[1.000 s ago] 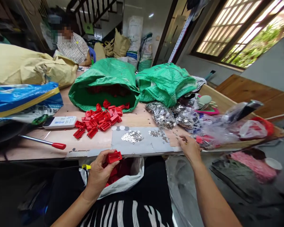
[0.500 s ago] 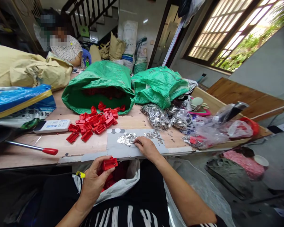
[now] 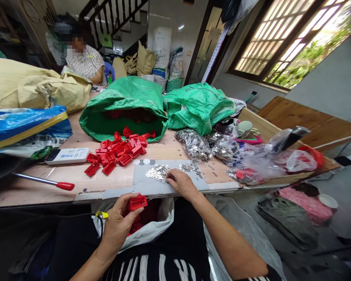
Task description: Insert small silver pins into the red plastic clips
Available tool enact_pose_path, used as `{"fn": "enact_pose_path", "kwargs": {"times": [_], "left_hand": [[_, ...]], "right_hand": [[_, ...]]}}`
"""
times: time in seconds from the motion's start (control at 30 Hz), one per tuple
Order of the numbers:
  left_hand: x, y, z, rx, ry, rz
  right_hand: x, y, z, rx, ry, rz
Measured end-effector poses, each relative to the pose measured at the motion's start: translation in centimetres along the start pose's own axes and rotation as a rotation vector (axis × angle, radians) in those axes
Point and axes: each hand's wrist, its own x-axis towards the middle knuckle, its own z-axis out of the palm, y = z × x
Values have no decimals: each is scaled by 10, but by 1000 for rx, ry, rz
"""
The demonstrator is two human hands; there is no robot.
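My left hand (image 3: 118,224) is closed on a red plastic clip (image 3: 137,202), held over a white bag (image 3: 152,230) of red clips in my lap. My right hand (image 3: 181,183) rests on a grey sheet (image 3: 152,185) at the table's near edge. Its fingertips are pinched at a small heap of shiny metal pieces (image 3: 157,171); whether they hold one is hidden. A pile of loose red clips (image 3: 117,150) lies farther back on the wooden table (image 3: 76,179).
An open green sack (image 3: 125,105) holds more red clips; a second green sack (image 3: 199,105) lies beside it. Clear bags of metal parts (image 3: 195,142), a white remote (image 3: 67,155), a red-tipped rod (image 3: 46,181) and large sacks crowd the table. Another person (image 3: 86,62) sits at the far end.
My right hand swung left from the table's right edge to the heap of metal pieces and now pinches at it. My left hand stayed put with the red clip.
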Motion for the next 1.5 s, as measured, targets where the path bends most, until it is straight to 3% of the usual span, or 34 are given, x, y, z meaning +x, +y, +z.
{"fn": "enact_pose_path", "kwargs": {"times": [0.17,0.3,0.47,0.7,0.97,1.17,1.27,1.37,1.5], "left_hand": [[-1,0,0,6,-5,1],[-2,-2,0,14,-25,-3],[-2,-2,1,12,-21,-12],[-1,-4,1,0,-24,-11],[0,-12,-3,18,-50,-16],[4,-10,-1,-28,-49,-17],[6,-8,1,-22,-54,-15],[8,-7,1,47,-35,47],[10,-3,2,141,-53,131]], "right_hand": [[-3,-1,-6,48,-79,-41],[-4,2,-6,86,-53,-45],[-9,1,-2,37,27,81],[-8,-16,7,-91,30,226],[-9,-17,5,34,69,165],[-9,-15,-2,292,132,128],[-10,-25,-1,539,32,140],[-14,-44,5,775,-157,150],[-20,-66,18,875,-264,127]]}}
